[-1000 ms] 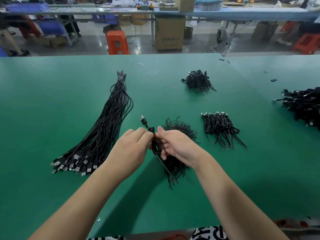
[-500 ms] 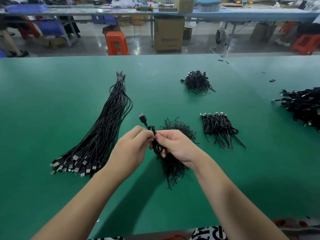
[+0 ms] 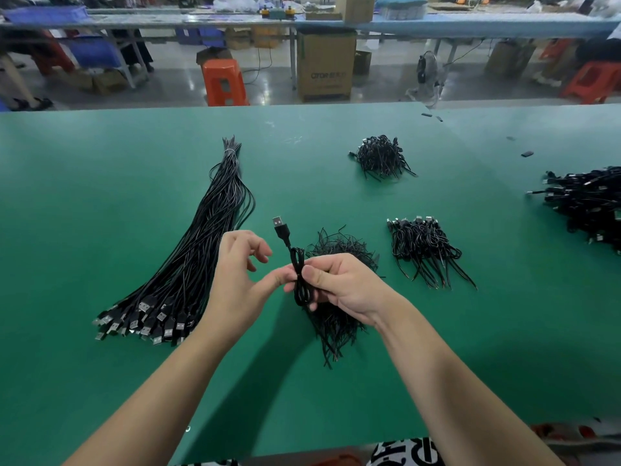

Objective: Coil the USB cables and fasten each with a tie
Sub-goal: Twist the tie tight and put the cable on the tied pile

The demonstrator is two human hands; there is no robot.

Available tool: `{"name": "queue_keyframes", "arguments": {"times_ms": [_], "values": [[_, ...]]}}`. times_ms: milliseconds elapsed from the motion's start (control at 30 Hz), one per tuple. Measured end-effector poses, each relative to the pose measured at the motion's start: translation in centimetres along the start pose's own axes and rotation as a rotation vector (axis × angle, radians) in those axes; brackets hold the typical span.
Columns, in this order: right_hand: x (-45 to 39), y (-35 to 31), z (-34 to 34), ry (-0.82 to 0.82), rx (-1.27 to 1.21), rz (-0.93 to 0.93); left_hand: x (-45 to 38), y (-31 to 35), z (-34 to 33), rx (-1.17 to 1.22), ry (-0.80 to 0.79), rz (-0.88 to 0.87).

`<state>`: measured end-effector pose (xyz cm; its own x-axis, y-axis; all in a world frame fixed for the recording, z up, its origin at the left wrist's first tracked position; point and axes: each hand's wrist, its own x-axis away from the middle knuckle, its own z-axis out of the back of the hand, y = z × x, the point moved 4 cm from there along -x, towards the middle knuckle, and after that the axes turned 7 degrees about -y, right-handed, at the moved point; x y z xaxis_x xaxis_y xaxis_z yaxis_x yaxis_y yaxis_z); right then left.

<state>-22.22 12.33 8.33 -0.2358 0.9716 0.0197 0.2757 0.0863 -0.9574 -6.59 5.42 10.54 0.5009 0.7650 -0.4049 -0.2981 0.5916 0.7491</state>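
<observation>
A smooth, matte green table (image 3: 100,230) carries everything. At about nine o'clock from the hands lies a long bundle of straight black USB cables (image 3: 188,264), thin and glossy, bound by a pale tie near its far tip and fanning out toward the near end, where the flat metal plugs sit in a ragged row; there are too many to count.

The left hand (image 3: 235,280) is next. Its thumb tip touches the coiled USB cable (image 3: 300,280), while the other fingers are loosely curled and lifted clear of it, so its grip is mostly open. The cable is a narrow, elongated black coil held upright just above the table, its single rectangular metal plug sticking up toward eleven o'clock. The right hand (image 3: 346,284) has a closed grip on the coil's middle, thumb across the front and fingers curled behind.

Directly under and beyond the right hand is a loose, wiry heap of black twist ties (image 3: 336,327), strands splaying toward six o'clock.

At twelve o'clock, farther off, sits one small tangled pile of tied cables (image 3: 381,159). At two o'clock is a second pile (image 3: 425,250), with silvery plugs lined up along its far edge. At three o'clock, at the table's right edge, a third, bigger mound (image 3: 588,203) is cut off by the frame.
</observation>
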Motion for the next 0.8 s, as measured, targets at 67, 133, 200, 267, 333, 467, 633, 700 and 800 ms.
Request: {"name": "queue_keyframes", "arguments": {"times_ms": [67,133,200,267,333,467,633,700,800], "values": [[-0.1,0.1,0.3,0.039,-0.001,0.006,-0.1,-0.4,-0.2,-0.001,0.003,0.011],[-0.2,0.1,0.7,0.086,0.015,0.000,-0.2,-0.9,-0.5,-0.006,0.005,0.010],[-0.2,0.1,1.2,0.164,0.036,-0.025,-0.6,-1.8,-1.0,-0.028,-0.007,0.004],[-0.1,-0.1,2.3,0.266,0.084,-0.070,-0.8,-3.6,-1.5,-0.110,-0.033,0.032],[0.2,-0.7,4.0,0.386,0.183,-0.147,-1.0,-6.4,-1.9,-0.310,-0.032,0.093],[1.1,-2.8,8.5,0.573,0.586,-0.348,-0.3,-12.9,-3.1,-0.726,-0.214,0.308],[1.7,-5.3,15.8,0.742,0.962,-0.595,1.8,-16.4,-4.0,-0.836,-0.301,0.338],[1.8,-6.1,18.8,0.810,0.953,-0.678,2.0,-16.6,-4.0,-0.831,-0.265,0.325],[1.4,-6.5,22.2,0.876,0.839,-0.766,2.0,-16.6,-3.9,-0.817,-0.247,0.328]]}}
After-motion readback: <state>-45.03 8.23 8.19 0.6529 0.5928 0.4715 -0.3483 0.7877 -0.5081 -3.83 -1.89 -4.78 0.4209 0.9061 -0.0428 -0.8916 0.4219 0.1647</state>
